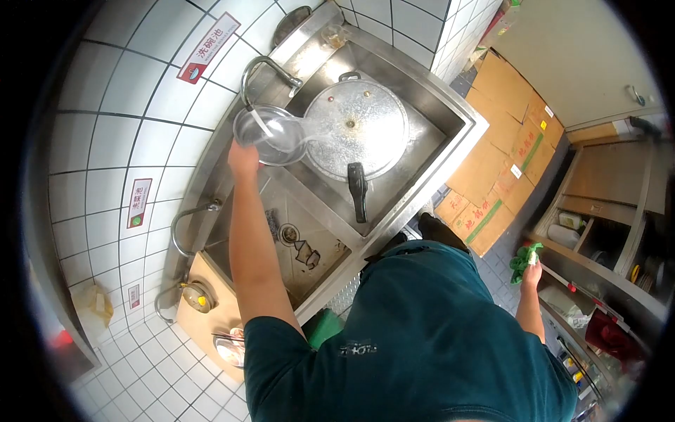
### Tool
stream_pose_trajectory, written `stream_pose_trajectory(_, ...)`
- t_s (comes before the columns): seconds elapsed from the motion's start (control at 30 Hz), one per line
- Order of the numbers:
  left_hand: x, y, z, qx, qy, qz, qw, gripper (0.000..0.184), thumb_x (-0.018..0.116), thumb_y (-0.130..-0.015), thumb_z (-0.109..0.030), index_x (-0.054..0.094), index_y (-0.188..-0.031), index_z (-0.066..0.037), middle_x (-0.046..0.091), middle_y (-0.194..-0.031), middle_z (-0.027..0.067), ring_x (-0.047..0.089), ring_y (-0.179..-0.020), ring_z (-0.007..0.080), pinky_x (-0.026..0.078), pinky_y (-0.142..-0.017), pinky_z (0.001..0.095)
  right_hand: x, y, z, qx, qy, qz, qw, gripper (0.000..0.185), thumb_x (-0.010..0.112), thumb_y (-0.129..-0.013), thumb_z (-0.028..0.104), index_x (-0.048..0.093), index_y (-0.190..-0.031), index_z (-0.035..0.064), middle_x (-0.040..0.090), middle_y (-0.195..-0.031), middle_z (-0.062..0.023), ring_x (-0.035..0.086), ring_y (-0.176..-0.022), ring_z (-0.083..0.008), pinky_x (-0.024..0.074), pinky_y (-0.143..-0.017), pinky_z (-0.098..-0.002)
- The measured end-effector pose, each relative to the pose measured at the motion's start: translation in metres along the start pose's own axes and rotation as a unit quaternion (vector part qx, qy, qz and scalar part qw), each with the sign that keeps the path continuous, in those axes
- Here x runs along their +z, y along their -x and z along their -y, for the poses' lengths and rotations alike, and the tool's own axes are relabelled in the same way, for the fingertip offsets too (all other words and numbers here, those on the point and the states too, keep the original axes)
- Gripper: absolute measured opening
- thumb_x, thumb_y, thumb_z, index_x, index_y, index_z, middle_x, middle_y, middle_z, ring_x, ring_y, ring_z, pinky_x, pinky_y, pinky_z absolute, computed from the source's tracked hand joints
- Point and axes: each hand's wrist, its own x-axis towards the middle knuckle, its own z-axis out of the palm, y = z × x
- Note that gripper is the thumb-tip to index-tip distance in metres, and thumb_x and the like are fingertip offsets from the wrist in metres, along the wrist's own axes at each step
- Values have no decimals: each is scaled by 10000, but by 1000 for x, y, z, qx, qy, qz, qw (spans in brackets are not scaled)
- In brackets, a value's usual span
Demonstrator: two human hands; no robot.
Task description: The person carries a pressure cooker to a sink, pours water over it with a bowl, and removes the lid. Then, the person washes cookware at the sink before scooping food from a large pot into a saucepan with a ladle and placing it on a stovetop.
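Note:
My left hand (244,159) grips the edge of a clear bowl (285,137) under the running faucet (252,77). Water falls into the bowl and spills from its right side onto the round metal lid (356,130) of a large pot in the sink. The lid has a black handle (357,192) pointing toward me. Off to the right, away from the sink, my right hand (532,273) is closed around a green cloth (522,262).
The second sink basin (309,235) has a drain and some debris. A wooden board (204,325) holds a lidded pot and a bowl. Flattened cardboard (496,155) covers the floor to the right, beside metal shelving (598,211) with dishes.

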Motion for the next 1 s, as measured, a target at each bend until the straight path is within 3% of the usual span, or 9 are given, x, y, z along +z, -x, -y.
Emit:
stream_pose_trajectory(0.4, 1, -2, 3, 17, -14, 1, 1000, 452, 580, -893, -98, 628, -1342, -112, 724, -1088, 173, 744, -771, 288, 619, -551, 367, 1, -6, -11, 16, -1, 11, 1000, 388, 474, -1034, 285, 663, -1244, 19, 710, -962, -131, 650, -855, -213, 512, -777, -367)
stream_pose_trajectory(0.6, -1, 1, 2, 27, -9, 0, 1000, 491, 582, -878, -74, 616, -1365, -125, 724, -1097, 168, 745, -773, 292, 614, -547, 368, 4, -15, -29, 44, -55, 25, 997, 402, 509, -1040, 329, 668, -1251, 26, 708, -979, -89, 644, -861, -176, 511, -773, -332)
stream_pose_trajectory(0.7, 0, 2, 0, 26, 1, 0, 1000, 512, 573, -864, -51, 614, -1369, -125, 721, -1120, 164, 745, -775, 293, 615, -547, 369, 4, 2, 6, 72, -89, 35, 993, 400, 524, -1040, 337, 671, -1246, 27, 703, -973, -69, 634, -856, -163, 509, -766, -320)
stream_pose_trajectory(1.0, -3, 9, -8, 26, 6, 7, 1000, 569, 536, -818, 5, 610, -1370, -111, 712, -1100, 161, 727, -732, 264, 596, -523, 352, 1, 6, 6, 58, -35, 27, 997, 364, 492, -1043, 290, 686, -1204, 28, 710, -965, -75, 637, -843, -173, 510, -762, -341)
